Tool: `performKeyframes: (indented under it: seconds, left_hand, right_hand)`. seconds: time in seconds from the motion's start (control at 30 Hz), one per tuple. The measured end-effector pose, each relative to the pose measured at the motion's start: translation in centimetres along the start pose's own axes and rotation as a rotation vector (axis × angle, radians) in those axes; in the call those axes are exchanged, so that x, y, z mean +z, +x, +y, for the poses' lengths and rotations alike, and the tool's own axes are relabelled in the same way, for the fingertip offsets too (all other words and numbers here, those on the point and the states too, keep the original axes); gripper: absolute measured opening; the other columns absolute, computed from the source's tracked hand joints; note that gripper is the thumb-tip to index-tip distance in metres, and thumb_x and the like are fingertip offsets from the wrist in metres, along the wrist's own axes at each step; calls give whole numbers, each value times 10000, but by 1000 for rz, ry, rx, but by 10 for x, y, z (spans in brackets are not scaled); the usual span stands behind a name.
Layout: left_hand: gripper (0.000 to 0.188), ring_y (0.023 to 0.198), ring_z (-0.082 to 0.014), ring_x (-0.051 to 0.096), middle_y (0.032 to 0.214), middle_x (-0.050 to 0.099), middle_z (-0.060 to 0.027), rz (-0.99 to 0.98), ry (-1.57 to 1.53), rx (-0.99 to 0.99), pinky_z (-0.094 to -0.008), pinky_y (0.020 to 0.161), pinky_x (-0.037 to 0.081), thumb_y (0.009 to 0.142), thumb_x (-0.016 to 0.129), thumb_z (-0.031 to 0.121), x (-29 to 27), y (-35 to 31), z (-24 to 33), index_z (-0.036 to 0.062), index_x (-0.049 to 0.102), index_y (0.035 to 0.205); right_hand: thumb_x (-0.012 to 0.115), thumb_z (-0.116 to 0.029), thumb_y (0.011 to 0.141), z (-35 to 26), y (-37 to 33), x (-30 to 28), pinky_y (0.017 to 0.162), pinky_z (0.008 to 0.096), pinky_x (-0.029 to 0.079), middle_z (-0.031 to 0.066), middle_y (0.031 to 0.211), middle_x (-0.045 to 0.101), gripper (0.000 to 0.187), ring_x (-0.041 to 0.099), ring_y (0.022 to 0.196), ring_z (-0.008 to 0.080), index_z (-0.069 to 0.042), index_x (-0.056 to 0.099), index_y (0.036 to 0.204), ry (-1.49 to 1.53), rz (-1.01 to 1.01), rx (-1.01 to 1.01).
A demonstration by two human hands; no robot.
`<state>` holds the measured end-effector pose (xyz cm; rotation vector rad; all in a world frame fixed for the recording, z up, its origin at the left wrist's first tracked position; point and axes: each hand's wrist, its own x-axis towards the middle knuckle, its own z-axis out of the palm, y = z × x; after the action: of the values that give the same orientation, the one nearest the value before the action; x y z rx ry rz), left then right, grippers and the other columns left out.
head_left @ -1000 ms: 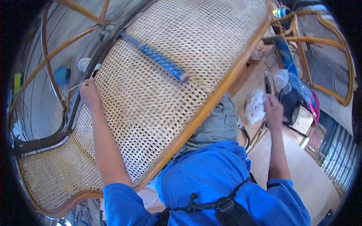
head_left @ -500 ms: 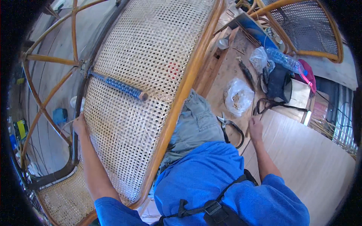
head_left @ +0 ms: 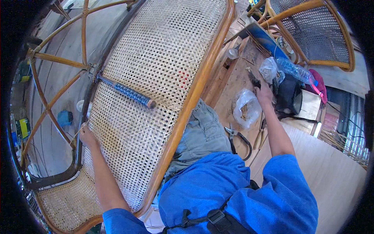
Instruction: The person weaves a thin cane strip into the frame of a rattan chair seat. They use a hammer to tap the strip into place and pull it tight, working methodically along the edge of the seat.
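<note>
A woven cane panel in a brown rattan frame [head_left: 183,128] leans across my lap. My left hand [head_left: 88,137] is at the panel's left edge, its fingers pinched on a thin pale cane strip [head_left: 80,130]. On the panel lies a tool with a blue-black patterned handle [head_left: 132,95], its slim shaft toward the left edge. Over the wooden bench at right, my right hand [head_left: 264,95] has its fingers closed at the near end of a dark, slender tool [head_left: 253,80]; its kind is unclear. Next to that hand sits a clear plastic bag of small cane pieces [head_left: 246,111].
Black-handled pruning shears [head_left: 238,141] lie near my right thigh. Farther right are another plastic bag [head_left: 268,69], a clear water bottle [head_left: 294,70], a black bag [head_left: 290,93] and a pale board [head_left: 323,167]. A cane-backed chair [head_left: 311,35] stands at far right.
My right hand has moved forward along the bench, from near the shears to the dark tool. My left hand stays at the panel edge with the strip, slightly lower in view.
</note>
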<state>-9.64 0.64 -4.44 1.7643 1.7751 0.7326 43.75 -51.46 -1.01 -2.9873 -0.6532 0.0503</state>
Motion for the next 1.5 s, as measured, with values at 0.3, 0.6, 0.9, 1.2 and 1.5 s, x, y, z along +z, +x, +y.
performKeyframes:
  seconds: [0.3,0.6,0.9,1.2,1.5]
  left_hand:
    - [332,776,-189,576,853,636,-102,-23,-26,-29,-323,742,446,918,536,255,-2,-11,16,-53,629,997]
    - [300,545,-72,412,728,564,3,-88,-374,-276,-245,477,315,885,577,315,-10,-3,-8,43,662,981]
    - [297,471,-57,410,649,564,33,-87,-302,-224,-219,413,296,876,596,319,-10,15,-42,52,679,975]
    - [381,888,-323,595,929,656,-174,46,214,291,-409,818,444,926,513,343,-3,20,-49,-6,661,972]
    - [277,809,-338,635,858,667,-145,217,203,-52,-440,750,475,851,596,330,-18,-18,26,63,672,867]
  right_hand:
    - [493,-190,878,50,-3,-16,837,396,458,177,999,640,240,607,962,342,-48,634,1010,272,182,165]
    - [569,-247,851,117,58,-12,877,432,460,204,1068,636,322,578,1054,364,-17,628,1069,59,-10,275]
    - [585,-245,758,87,53,-32,867,456,453,249,1058,616,398,571,1017,421,-24,600,1088,-61,-290,277]
    - [524,-202,834,134,25,-107,694,484,435,241,820,615,229,586,776,425,8,582,905,-134,-275,-18]
    - [484,-260,938,-269,73,-123,726,364,426,175,851,585,289,537,759,287,-6,585,1031,50,-477,-716]
